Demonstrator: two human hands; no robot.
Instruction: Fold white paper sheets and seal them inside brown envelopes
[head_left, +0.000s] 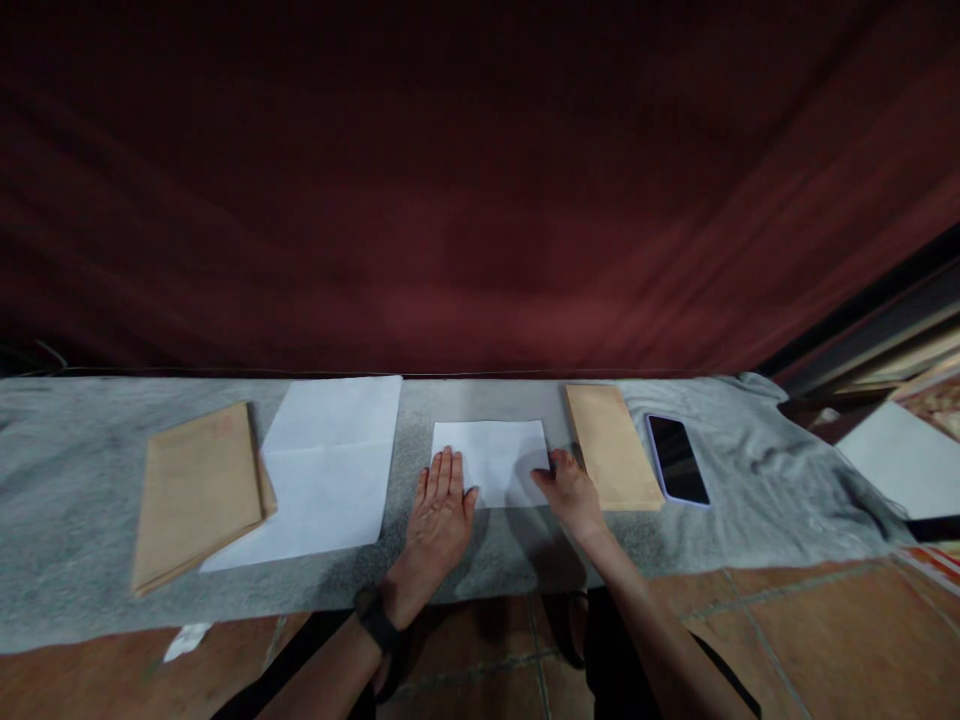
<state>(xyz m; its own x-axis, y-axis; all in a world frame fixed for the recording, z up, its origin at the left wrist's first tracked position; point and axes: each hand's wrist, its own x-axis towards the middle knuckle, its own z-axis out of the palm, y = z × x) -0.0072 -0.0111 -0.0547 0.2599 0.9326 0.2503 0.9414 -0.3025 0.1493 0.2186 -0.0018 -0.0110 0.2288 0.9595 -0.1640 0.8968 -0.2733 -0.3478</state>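
While my left hand [439, 515] lies flat, palm down, fingers nearly together and thumb out, over the left side of a small white paper [502, 450], my right hand [574, 492] bends at its right edge; whether those fingers pinch it I cannot tell. The hands are apart, with the paper between them, midway along the grey cloth surface [487, 560]. Cloth shows along the front edge and in a strip between the paper and the large white sheet [330, 480], which reaches the far edge beside the dark red curtain [480, 250]. To the right I have less room: brown envelopes [615, 450] sit just beside my right hand, then a phone [679, 460] nearer the right end. My left hand hides the paper's near left corner, brown packets [202, 480] cover part of the large sheet's left edge, and the surface's left end is cut off.
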